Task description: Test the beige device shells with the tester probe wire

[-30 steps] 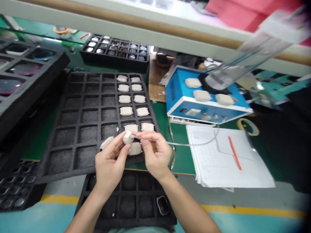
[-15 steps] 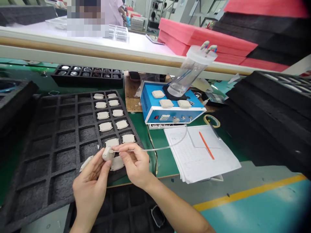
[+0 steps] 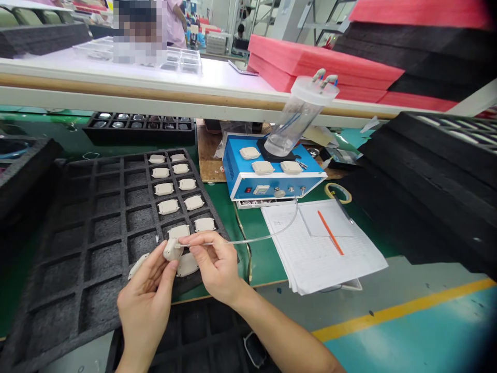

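Grip unchanged: left fingers point(image 3: 166, 280) hold beige piece point(image 3: 172, 250), right fingers point(image 3: 204, 237) pinch clear tube point(image 3: 256, 240); work likely ongoing, tip contact unclear.

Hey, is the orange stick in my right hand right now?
No, the orange stick lies on the papers, while your right hand holds the clear tube.

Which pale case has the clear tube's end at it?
The pale case in the left hand, above the black tray; the right hand holds the clear tube to it. Those on the tray or the blue machine have no tube at them.
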`<state>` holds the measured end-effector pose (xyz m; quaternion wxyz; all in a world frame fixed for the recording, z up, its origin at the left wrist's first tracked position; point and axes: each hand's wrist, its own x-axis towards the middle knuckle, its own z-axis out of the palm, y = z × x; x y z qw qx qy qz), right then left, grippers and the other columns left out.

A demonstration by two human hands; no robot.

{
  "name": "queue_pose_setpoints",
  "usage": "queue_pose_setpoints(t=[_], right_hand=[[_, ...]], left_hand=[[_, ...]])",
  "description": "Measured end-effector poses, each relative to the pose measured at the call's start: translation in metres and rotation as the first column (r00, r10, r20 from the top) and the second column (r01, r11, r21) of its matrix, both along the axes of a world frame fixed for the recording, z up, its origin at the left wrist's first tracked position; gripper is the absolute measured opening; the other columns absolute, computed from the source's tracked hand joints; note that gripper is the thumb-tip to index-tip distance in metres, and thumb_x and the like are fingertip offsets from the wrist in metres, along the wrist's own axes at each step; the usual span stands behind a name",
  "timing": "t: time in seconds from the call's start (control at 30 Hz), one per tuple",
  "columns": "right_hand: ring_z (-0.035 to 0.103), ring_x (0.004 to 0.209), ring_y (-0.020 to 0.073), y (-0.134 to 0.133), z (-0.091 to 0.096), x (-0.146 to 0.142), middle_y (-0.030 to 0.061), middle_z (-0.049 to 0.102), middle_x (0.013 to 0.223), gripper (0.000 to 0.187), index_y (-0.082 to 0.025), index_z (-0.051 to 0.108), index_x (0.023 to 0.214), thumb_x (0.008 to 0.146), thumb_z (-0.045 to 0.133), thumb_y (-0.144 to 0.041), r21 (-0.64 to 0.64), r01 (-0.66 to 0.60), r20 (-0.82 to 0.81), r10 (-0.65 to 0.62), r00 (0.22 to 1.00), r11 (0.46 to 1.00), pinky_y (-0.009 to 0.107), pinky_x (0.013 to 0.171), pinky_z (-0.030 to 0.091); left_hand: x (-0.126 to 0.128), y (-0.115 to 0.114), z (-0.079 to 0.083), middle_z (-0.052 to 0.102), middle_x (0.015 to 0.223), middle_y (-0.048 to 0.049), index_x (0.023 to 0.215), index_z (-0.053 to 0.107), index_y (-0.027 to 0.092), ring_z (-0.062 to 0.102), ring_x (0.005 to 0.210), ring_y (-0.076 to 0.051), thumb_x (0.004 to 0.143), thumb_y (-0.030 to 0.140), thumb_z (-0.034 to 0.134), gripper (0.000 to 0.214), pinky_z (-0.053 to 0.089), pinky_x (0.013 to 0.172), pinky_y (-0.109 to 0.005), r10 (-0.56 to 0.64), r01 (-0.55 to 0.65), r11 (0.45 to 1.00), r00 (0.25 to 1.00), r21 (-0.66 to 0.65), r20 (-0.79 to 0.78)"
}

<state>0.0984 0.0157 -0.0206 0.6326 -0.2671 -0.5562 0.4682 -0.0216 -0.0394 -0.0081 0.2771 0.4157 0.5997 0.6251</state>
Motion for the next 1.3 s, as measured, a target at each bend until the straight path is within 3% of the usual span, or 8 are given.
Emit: queue_pose_setpoints(t=[0.4, 0.63, 1.3], right_hand=[[0.078, 0.096, 0.0186, -0.0009, 0.0021, 0.0007, 0.0071, 0.080, 0.103, 0.010, -0.023, 0.071, 0.101, 0.098, 0.063, -0.020, 0.000, -0.001, 0.003, 0.001, 1.000, 1.000, 0.033, 0.089, 0.064], [0.079, 0.098, 0.0197, -0.0013, 0.0014, 0.0007, 0.0081, 0.080, 0.103, 0.009, -0.023, 0.070, 0.100, 0.099, 0.062, -0.025, 0.001, 0.022, 0.032, -0.022, 0.999, 1.000, 0.033, 0.089, 0.065], [0.079, 0.099, 0.0199, -0.0071, -0.0007, 0.0029, 0.0067, 0.081, 0.103, 0.008, -0.024, 0.071, 0.100, 0.099, 0.063, -0.026, -0.034, 0.039, 0.053, -0.038, 0.998, 0.999, 0.034, 0.088, 0.066]], left_hand=[[-0.0016, -0.0004, -0.0025, 0.079, 0.118, -0.0093, 0.120, 0.077, 0.018, 0.078, 0.103, -0.025, 0.080, 0.030, 0.084, 0.042, 0.062, 0.093, -0.029, 0.005, -0.005, 1.000, 1.000, -0.018, 0.010], [-0.0002, -0.0006, -0.0033, 0.078, 0.121, -0.0124, 0.121, 0.076, 0.017, 0.077, 0.107, -0.031, 0.079, 0.039, 0.085, 0.049, 0.063, 0.097, -0.039, 0.008, -0.007, 0.998, 1.000, -0.059, 0.025], [0.0004, -0.0032, -0.0019, 0.077, 0.122, -0.0137, 0.122, 0.075, 0.015, 0.077, 0.108, -0.029, 0.082, 0.035, 0.082, 0.045, 0.064, 0.095, -0.036, -0.055, 0.059, 0.997, 0.996, -0.049, 0.070]])
